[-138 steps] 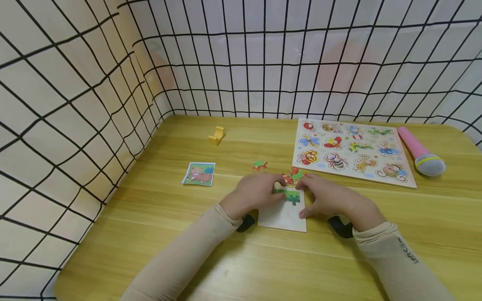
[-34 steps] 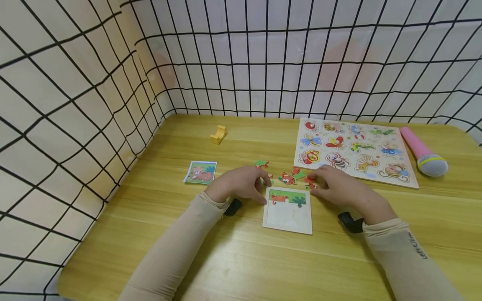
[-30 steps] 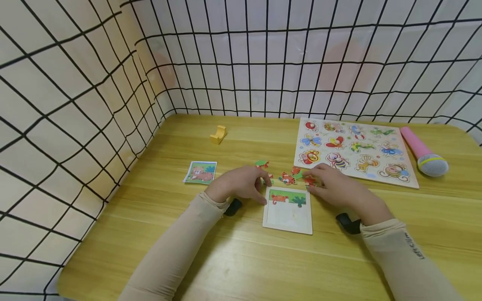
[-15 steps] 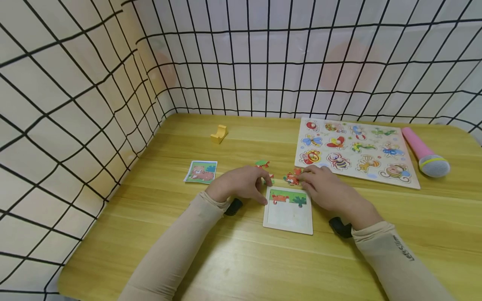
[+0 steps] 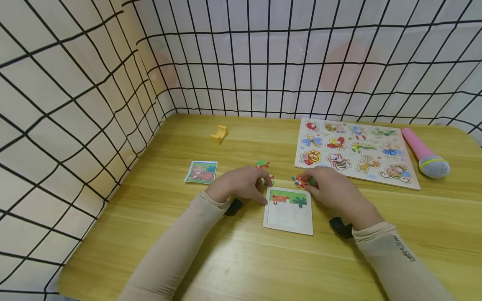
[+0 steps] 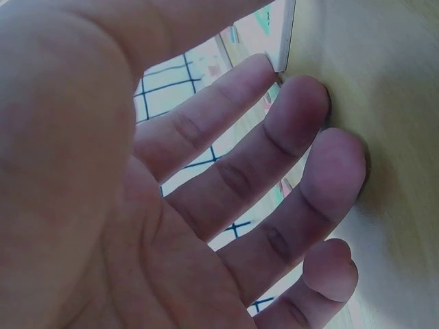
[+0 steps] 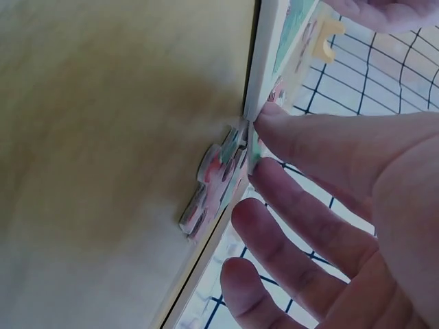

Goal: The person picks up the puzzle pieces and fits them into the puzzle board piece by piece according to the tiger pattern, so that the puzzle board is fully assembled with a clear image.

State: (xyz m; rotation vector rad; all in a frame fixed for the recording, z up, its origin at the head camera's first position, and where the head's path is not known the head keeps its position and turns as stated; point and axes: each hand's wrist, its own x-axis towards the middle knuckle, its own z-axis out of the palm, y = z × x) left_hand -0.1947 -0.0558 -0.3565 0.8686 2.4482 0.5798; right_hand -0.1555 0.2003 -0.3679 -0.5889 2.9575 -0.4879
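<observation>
A square puzzle tray [image 5: 288, 218] lies in front of me, with green and orange pieces fitted along its top edge. My left hand [image 5: 242, 184] rests at the tray's left side, thumb and index finger by its edge; the left wrist view shows its fingers loosely bent, the tips down on the table. Just beyond the tray's upper right corner, my right hand [image 5: 333, 192] pinches a small green puzzle piece [image 7: 255, 152] between thumb and index finger. An orange tiger-face piece [image 5: 300, 181] lies beside those fingertips. Below the right fingers is another loose piece [image 7: 214, 184], mostly hidden in the head view.
More loose pieces [image 5: 262, 164] lie past my left fingers. A tiger picture card [image 5: 201, 172] and a yellow curved block [image 5: 219, 134] are to the left. A peg board with insects [image 5: 355, 152] and a pink toy microphone [image 5: 425, 152] are back right. Black netting surrounds the table.
An orange piece now fills the tray's upper left. My left hand has drawn back to the tray's side. My right hand has shifted left and picked up the green piece; the tiger-face piece slid right.
</observation>
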